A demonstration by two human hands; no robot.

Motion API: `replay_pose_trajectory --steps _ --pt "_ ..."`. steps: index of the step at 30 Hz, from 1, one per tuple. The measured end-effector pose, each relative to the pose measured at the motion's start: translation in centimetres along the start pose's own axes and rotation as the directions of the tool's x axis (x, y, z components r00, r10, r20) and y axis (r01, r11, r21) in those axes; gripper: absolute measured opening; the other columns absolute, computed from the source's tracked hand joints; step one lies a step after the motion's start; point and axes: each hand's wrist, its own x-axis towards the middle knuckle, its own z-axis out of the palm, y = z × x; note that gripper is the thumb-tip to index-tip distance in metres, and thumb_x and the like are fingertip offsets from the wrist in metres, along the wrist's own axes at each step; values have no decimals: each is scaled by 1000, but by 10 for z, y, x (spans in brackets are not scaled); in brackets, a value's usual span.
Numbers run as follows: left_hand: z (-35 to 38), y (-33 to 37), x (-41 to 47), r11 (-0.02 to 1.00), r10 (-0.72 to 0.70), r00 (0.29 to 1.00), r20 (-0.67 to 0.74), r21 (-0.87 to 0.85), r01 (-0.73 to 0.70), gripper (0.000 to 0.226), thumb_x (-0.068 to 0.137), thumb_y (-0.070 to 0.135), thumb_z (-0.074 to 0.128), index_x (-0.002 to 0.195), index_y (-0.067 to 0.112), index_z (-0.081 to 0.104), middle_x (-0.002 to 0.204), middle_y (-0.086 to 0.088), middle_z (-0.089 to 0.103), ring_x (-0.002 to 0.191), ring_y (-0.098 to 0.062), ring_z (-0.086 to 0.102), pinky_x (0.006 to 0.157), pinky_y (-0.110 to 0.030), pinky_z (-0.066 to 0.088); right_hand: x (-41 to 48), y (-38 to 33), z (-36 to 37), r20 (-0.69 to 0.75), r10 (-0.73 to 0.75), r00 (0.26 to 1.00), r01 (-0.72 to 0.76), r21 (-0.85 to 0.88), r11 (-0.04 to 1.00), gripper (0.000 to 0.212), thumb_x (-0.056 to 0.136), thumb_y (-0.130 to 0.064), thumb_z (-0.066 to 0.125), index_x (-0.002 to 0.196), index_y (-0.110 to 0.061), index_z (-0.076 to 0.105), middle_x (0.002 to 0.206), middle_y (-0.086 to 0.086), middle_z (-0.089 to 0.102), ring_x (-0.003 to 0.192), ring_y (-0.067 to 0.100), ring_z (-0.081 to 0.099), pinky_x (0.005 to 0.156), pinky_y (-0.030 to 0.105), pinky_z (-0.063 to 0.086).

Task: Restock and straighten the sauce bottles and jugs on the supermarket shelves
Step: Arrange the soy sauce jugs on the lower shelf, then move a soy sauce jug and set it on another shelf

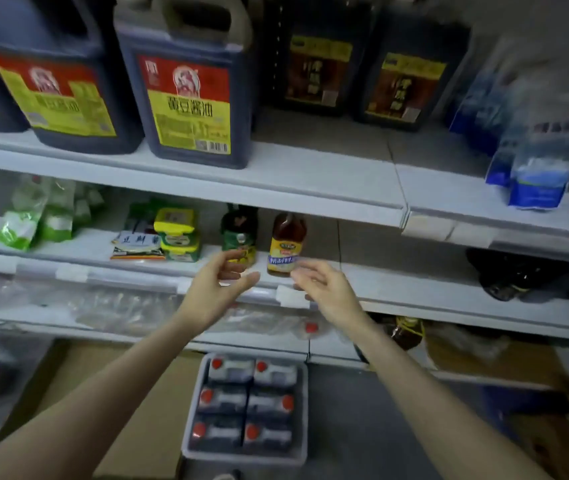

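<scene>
Left hand (222, 278) released, empty, before dark bottle (239, 237) at 12 o'clock | right hand (324, 289) loose-fingered, grasping nothing, just beside amber bottle (286, 244) on middle shelf (414, 289) | soy jugs (189, 98) above, 11 o'clock

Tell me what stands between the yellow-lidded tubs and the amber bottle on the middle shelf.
A dark green-labelled bottle, its lower part behind the left hand, in the head view.

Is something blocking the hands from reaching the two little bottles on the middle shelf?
Nothing visible does. The left hand is just in front of the small dark green-labelled bottle, the right hand beside the small amber yellow-labelled bottle. Both bottles stand near the front edge of the white shelf.
</scene>
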Motion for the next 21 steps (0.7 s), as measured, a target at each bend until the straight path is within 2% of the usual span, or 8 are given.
replay_pose_trajectory --steps 2,6,10,13,16,18,19,21 --pt "8 -45 7 996 -89 996 31 4 89 53 79 38 77 122 16 54 104 -3 65 94 -10 62 71 -12 45 12 43 16 10 79 997 -79 -16 997 22 92 -23 64 113 -19 60 102 -1 68 94 12 65 76 16 48" --pt "18 -120 12 974 -228 970 86 36 226 53 78 42 75 121 18 54 106 -3 65 93 -14 63 65 -16 50 22 116 45 27 209 978 -208 -28 978 15 92 -25 64 107 -24 60 102 -4 67 92 8 64 74 12 45" --pt "36 -202 27 938 -346 930 127 32 344 69 61 62 71 115 22 56 103 -4 68 91 -13 65 73 -19 48 37 195 73 9 308 951 -307 -29 951 16 92 -22 63 108 -19 60 94 -14 63 86 -3 60 73 5 44" --pt "56 -263 34 909 -418 898 136 48 415 38 83 31 74 114 16 57 105 -9 66 87 -12 61 66 -15 47 47 258 88 11 391 920 -391 -36 920 7 94 -19 61 101 -19 61 90 -16 61 81 -7 59 72 7 45" --pt "75 -312 34 901 -434 890 140 78 427 33 86 24 70 114 9 58 94 -3 65 78 -9 61 59 -14 44 53 310 97 -35 437 899 -438 -35 898 10 93 -14 62 88 -23 61 85 -8 63 77 -1 61 75 17 46" --pt "90 -349 35 883 -468 866 177 71 463 32 86 25 69 112 12 57 90 0 66 74 -7 60 60 -12 44 58 354 107 -38 479 877 -480 -18 877 7 93 -15 62 99 -17 64 90 -10 63 87 8 60 81 19 46" --pt "96 -366 36 878 -479 860 179 74 473 32 85 30 71 110 17 57 91 -1 67 78 -10 62 65 -13 46 60 372 111 -48 491 870 -492 -19 870 15 93 -15 62 107 -11 64 93 -9 64 91 10 60 84 21 46" --pt "108 -397 39 870 -493 853 172 76 487 41 74 51 73 104 28 56 93 2 69 88 -15 66 77 -23 51 65 405 118 -48 509 859 -511 -38 859 26 93 -19 63 116 -7 62 104 -2 65 97 11 60 88 22 45"
